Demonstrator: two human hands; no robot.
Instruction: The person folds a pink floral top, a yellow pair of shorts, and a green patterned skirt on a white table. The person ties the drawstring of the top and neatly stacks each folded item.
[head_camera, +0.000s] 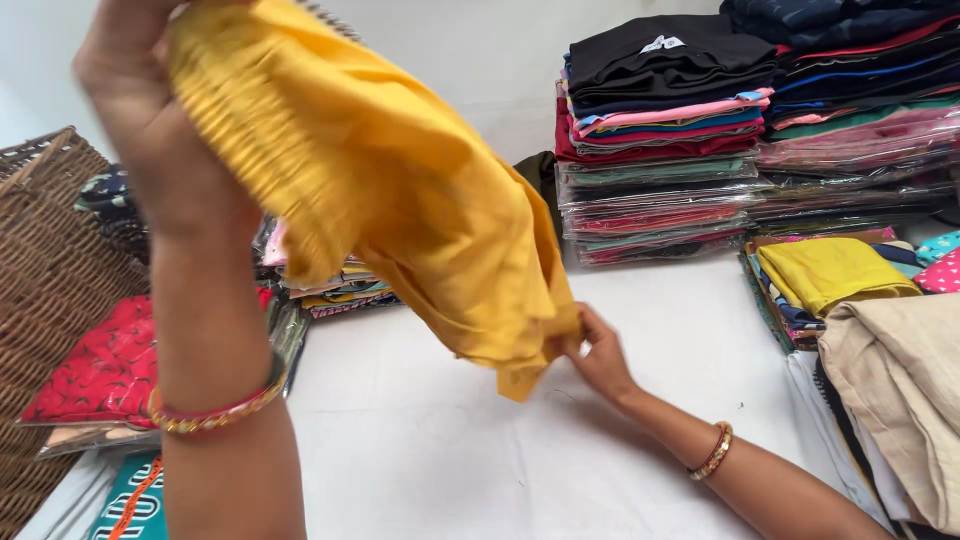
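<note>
A yellow cloth garment (400, 190) hangs in the air over a white table surface (420, 450). My left hand (150, 110) is raised high at the upper left and grips its gathered upper end. My right hand (598, 352) is lower, near the middle of the table, pinching the garment's bottom corner. Both wrists carry bangles.
Tall stacks of folded and plastic-wrapped clothes (665, 130) stand at the back right. Folded yellow (830, 270) and beige (900, 380) garments lie at the right edge. A wicker basket (50, 270) and a red patterned packet (100, 365) sit at the left.
</note>
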